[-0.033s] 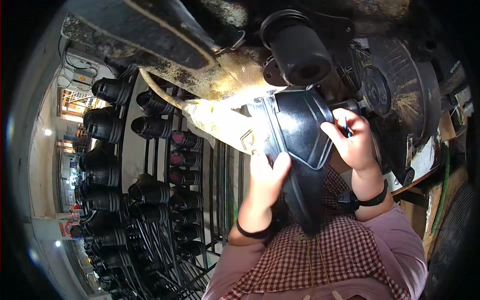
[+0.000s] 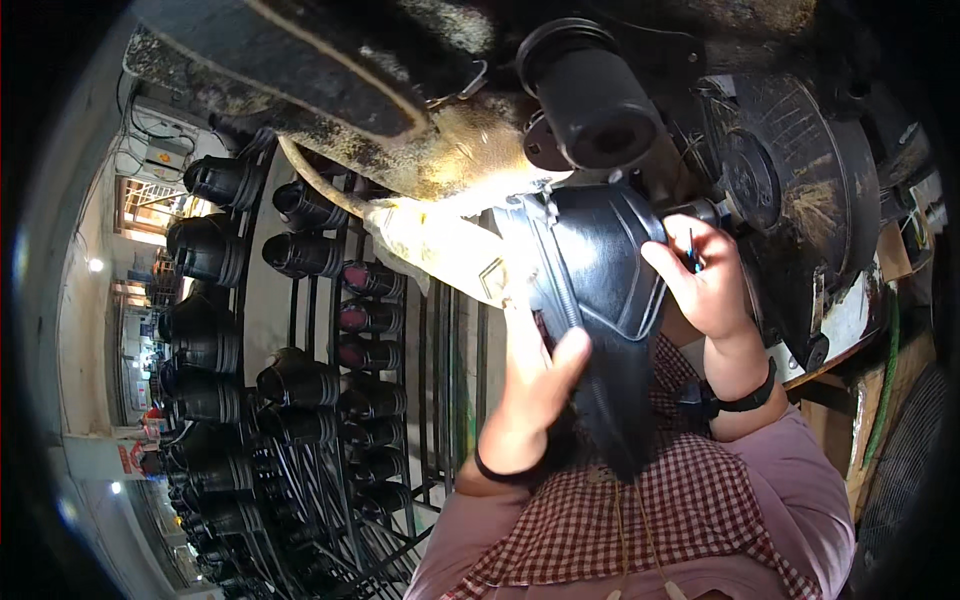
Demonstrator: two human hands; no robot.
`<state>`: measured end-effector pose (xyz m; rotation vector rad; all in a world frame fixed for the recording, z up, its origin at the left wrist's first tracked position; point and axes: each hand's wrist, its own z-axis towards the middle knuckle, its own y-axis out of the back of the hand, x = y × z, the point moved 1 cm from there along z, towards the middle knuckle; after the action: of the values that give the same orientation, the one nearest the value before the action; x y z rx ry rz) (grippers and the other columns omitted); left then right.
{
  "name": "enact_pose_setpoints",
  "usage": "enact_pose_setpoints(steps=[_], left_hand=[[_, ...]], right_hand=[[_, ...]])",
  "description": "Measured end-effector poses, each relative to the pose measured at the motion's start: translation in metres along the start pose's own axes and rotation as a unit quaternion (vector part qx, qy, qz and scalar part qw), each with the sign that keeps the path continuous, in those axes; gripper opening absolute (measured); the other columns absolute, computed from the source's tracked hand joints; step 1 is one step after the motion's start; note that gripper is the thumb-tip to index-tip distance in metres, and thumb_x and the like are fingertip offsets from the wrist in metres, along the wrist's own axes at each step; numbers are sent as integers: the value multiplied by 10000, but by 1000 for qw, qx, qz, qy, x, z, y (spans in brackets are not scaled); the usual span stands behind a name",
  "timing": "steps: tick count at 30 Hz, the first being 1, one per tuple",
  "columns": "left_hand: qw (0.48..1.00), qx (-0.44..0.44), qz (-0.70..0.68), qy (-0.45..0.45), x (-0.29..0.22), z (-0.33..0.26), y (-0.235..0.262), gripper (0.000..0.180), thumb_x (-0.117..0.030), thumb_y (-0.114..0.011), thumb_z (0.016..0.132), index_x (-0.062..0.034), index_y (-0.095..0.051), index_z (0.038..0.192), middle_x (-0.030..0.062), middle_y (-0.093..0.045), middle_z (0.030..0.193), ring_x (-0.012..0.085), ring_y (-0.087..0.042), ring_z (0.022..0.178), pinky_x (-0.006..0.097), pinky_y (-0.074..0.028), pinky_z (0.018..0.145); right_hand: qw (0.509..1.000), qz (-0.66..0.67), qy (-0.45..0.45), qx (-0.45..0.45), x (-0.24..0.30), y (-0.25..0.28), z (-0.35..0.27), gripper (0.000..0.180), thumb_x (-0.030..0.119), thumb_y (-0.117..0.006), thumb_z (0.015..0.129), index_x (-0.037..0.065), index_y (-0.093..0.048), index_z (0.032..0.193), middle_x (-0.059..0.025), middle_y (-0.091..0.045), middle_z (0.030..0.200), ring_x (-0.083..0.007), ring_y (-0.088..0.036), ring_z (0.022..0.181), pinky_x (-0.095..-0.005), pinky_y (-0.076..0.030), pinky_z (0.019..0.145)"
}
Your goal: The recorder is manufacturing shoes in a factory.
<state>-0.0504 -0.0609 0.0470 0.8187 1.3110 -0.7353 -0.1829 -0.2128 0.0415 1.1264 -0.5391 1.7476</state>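
A glossy black leather shoe upper (image 2: 603,245) with a raised outline seam is held under the lit head of a sewing-type machine (image 2: 590,105). Along its left edge, my left hand (image 2: 522,395) has it between the thumb on top and fingers mostly hidden beneath. At the right edge, my right hand (image 2: 708,285) grips the upper with thumb and bent fingers. A small dark and blue thing (image 2: 692,260) shows between those fingers, too small to name. The upper's long lower part hangs toward my checked apron (image 2: 640,520). Glare hides where the upper meets the machine.
On the left, racks (image 2: 245,290) carry many black shoes, some with red inside. A pale machine arm (image 2: 440,245) extends beside my left hand. The handwheel (image 2: 810,170) stands at the right, above a table edge (image 2: 830,355).
My left hand has slid slightly down along the upper's left edge, its thumb now lower and farther right. The upper has shifted very little. My right hand stays nearly in place.
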Motion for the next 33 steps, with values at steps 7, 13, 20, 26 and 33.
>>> enact_pose_setpoints(steps=[7,13,20,26,33], left_hand=[[987,5,-110,-113,-20,-24,-8,867,-57,-572,668,122,-180,1420,263,-240,1482,363,-205,1398,413,-125,1138],[994,-48,-74,-63,-26,-5,-5,806,-124,-603,691,112,-287,1393,214,-406,1385,290,-391,1284,377,-254,1088],[991,-70,-23,-108,-4,20,6,682,-6,-502,776,75,-286,1418,67,-536,1107,69,-449,782,208,-410,715],[979,-139,-135,-69,33,29,34,506,-136,-555,822,64,-451,1275,120,-572,1123,174,-558,1019,302,-444,898],[970,12,-213,-114,-23,22,-13,912,-380,-633,793,17,-162,1465,164,-462,1320,236,-491,1173,348,-382,1002]], right_hand=[[978,180,-103,-6,-8,-7,7,122,62,-526,937,-26,-594,888,-42,-541,764,-63,-482,729,-225,-393,650],[986,-148,36,-66,-49,-16,-9,273,107,-414,971,-2,-610,1128,-165,-614,1151,-265,-553,1107,-364,-382,963],[998,-21,51,-42,-79,-15,11,342,148,-390,977,-11,-538,1241,-171,-540,1275,-310,-501,1173,-390,-366,1004],[985,-18,173,13,-23,-23,28,386,53,-410,943,20,-495,1318,-187,-400,1423,-325,-392,1312,-397,-284,1093],[976,-136,170,-3,-39,-28,33,374,92,-430,935,81,-541,1291,-150,-409,1421,-336,-398,1283,-417,-315,1079]])
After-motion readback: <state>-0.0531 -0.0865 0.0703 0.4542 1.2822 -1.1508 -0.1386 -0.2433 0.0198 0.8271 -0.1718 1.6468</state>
